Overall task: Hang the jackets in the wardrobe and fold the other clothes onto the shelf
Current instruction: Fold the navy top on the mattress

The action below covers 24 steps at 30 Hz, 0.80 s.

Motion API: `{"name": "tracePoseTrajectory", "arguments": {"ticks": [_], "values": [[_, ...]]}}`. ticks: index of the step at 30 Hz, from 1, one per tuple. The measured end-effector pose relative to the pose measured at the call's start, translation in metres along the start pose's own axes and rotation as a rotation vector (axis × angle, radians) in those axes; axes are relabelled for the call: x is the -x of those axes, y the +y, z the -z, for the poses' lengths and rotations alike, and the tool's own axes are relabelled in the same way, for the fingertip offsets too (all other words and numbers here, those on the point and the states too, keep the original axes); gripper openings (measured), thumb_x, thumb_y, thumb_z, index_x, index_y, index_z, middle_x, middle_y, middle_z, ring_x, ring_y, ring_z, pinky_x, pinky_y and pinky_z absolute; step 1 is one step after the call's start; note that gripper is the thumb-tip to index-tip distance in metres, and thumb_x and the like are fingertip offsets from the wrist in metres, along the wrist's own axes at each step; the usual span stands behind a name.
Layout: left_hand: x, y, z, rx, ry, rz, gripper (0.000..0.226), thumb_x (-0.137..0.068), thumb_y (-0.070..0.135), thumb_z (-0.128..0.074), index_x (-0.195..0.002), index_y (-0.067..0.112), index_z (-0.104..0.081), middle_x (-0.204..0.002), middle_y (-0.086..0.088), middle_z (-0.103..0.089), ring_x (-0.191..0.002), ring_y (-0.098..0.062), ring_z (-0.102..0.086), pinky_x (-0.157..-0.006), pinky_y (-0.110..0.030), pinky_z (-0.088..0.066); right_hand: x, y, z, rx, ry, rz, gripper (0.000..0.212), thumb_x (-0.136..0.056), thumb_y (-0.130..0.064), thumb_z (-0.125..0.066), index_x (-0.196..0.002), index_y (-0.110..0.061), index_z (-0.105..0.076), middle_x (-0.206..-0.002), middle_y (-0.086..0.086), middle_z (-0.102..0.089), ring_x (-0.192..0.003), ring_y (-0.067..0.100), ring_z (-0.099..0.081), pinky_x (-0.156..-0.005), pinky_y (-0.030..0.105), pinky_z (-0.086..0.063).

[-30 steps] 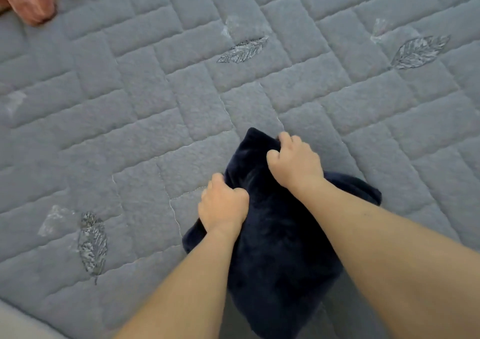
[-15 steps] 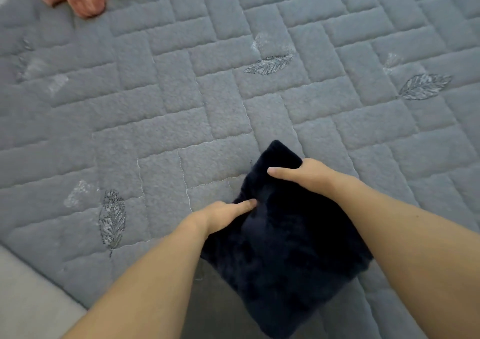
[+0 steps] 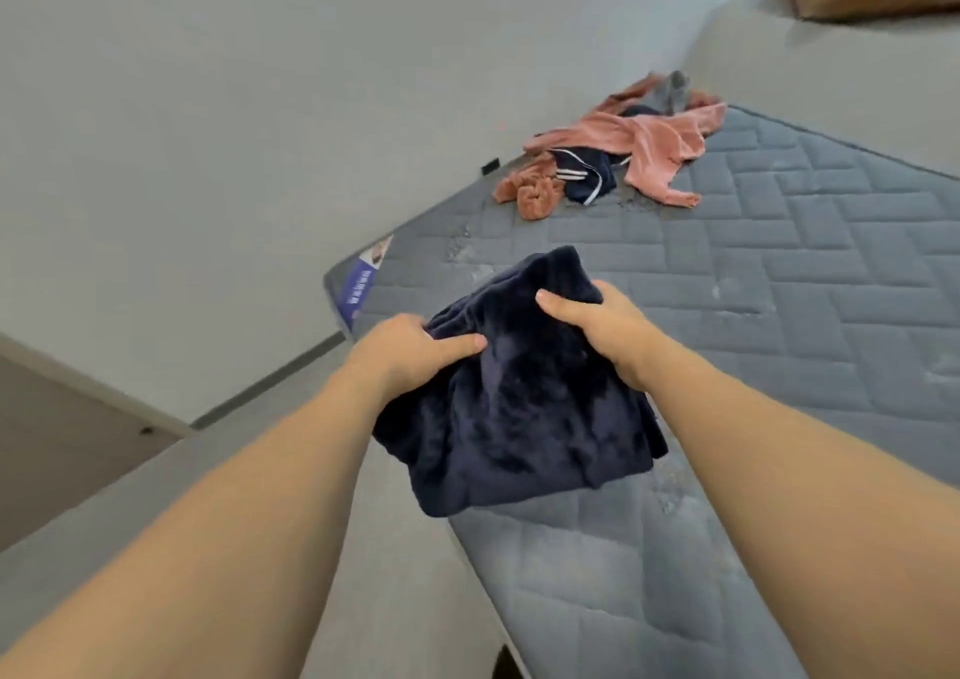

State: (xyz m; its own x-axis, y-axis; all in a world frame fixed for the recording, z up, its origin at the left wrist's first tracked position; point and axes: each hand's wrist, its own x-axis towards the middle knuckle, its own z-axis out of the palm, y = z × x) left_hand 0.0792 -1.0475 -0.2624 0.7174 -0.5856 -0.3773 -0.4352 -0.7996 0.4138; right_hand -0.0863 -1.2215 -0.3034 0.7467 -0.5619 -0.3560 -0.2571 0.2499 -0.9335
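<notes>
Folded dark navy fleece garment (image 3: 519, 408), held above mattress edge, loose pink and navy clothes pile (image 3: 618, 158) at far corner

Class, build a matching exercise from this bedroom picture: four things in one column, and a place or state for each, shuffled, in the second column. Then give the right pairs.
Things
1. dark blue folded garment
2. pink garment
3. blue label
4. right hand

Places or states
A. spread loose at the mattress's far end
B. on the mattress's corner edge
C. held up in both hands
D. grips the folded cloth's far side, thumb on top

Pairs: 1-C, 2-A, 3-B, 4-D
</notes>
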Motion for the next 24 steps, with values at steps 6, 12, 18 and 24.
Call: {"name": "tracePoseTrajectory", "arguments": {"ticks": [6,12,18,24], "values": [[0.144,-0.093,0.191,0.001,0.243,0.111,0.076,-0.047,0.091,-0.061,-0.089,0.028,-0.061,-0.09,0.011,-0.065,-0.081,-0.011,-0.062,-0.068,-0.032,-0.049,0.058,-0.133,-0.178,-0.036,-0.142,0.203,0.05,-0.079,-0.05,-0.076,-0.109,-0.01,-0.069,-0.098,0.009,-0.075,-0.087,0.027,-0.073,-0.076,0.039,-0.059],[0.285,-0.22,0.315,-0.016,0.462,0.321,0.068,-0.062,0.084,-0.061,-0.1,0.028,-0.061,-0.094,0.012,-0.062,-0.082,-0.011,-0.06,-0.067,-0.033,-0.046,0.124,-0.205,-0.377,-0.094,-0.369,0.297,0.043,-0.08,-0.049,-0.075,-0.107,-0.015,-0.068,-0.095,0.005,-0.076,-0.081,0.02,-0.074,-0.068,0.033,-0.06],[0.38,-0.3,0.358,-0.355,0.769,0.617,0.053,-0.084,0.072,-0.051,-0.097,0.02,-0.048,-0.091,0.001,-0.053,-0.08,-0.024,-0.054,-0.066,-0.035,-0.043,0.194,-0.225,-0.546,-0.098,-0.492,0.334,0.061,-0.072,-0.062,-0.074,-0.113,-0.018,-0.061,-0.104,0.003,-0.07,-0.093,0.023,-0.068,-0.085,0.042,-0.056],[0.475,-0.347,0.384,-0.404,0.873,0.854,0.05,-0.085,0.069,-0.052,-0.091,0.02,-0.051,-0.08,0.003,-0.051,-0.075,-0.024,-0.051,-0.064,-0.033,-0.039,0.252,-0.234,-0.653,-0.094,-0.732,0.339,0.064,-0.074,-0.061,-0.073,-0.118,-0.017,-0.06,-0.108,0.004,-0.069,-0.097,0.025,-0.066,-0.091,0.045,-0.054]]}}
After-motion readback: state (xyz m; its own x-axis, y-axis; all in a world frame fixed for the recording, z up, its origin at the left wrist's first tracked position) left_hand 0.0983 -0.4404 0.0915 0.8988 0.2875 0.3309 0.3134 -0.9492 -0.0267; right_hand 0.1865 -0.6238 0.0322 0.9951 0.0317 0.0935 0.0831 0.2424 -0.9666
